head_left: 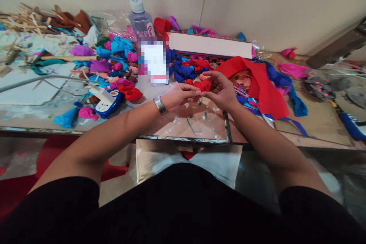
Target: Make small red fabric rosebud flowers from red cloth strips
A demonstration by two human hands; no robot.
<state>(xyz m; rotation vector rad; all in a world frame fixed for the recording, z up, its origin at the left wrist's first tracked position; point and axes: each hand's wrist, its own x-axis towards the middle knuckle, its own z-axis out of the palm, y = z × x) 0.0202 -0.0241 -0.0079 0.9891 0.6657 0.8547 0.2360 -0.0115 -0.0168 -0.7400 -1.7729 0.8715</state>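
Both left hand (180, 97) and right hand (222, 90) pinch a red scrap (204, 85), fingers nearly closed; probably shaping it; next move needs light pressure.

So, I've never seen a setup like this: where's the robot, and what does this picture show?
There's no robot: these are a person's bare left hand and right hand. The single picture comes from a camera worn on the head, looking forward and down. Their fingertips hold a small crumpled red piece, perhaps paper or cloth. On the cluttered wooden table lie a wide red strip and thin pale wooden sticks; a clear plastic bottle with a white cap stands behind.
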